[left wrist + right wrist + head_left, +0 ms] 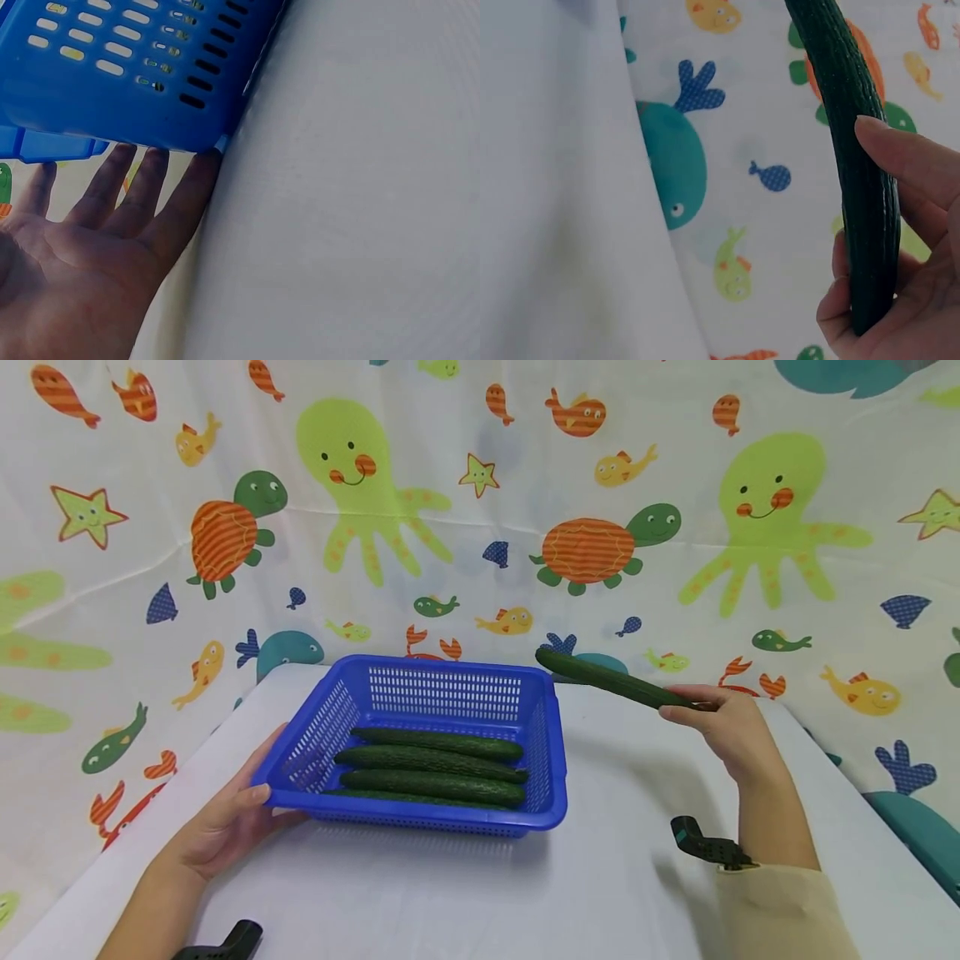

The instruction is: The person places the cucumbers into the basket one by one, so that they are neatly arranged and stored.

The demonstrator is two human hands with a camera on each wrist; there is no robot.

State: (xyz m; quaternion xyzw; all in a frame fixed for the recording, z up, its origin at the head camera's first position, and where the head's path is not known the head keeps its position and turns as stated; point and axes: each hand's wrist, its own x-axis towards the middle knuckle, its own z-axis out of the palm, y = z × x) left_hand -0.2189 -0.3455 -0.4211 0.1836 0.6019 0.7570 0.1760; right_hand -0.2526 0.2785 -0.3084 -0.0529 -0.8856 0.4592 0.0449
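My right hand (723, 727) grips one end of a long dark green cucumber (607, 680), raised above the table to the right of a blue plastic basket (552, 727). In the right wrist view, thumb and fingers wrap the lower part of that cucumber (862, 172). At the basket's near left corner is my left hand (232, 818), its thumb over the rim. The left wrist view has its fingers (176, 206) reaching up to the basket's outer wall (112, 105). Several more cucumbers (435, 758) lie side by side inside the basket, the nearest partly hidden by its front wall.
A white cloth covers the table (615, 877) under the basket. Behind and along the sides hangs a white curtain (465, 435) printed with sea animals. Each wrist wears a black camera mount, like the one (705, 843) on the right.
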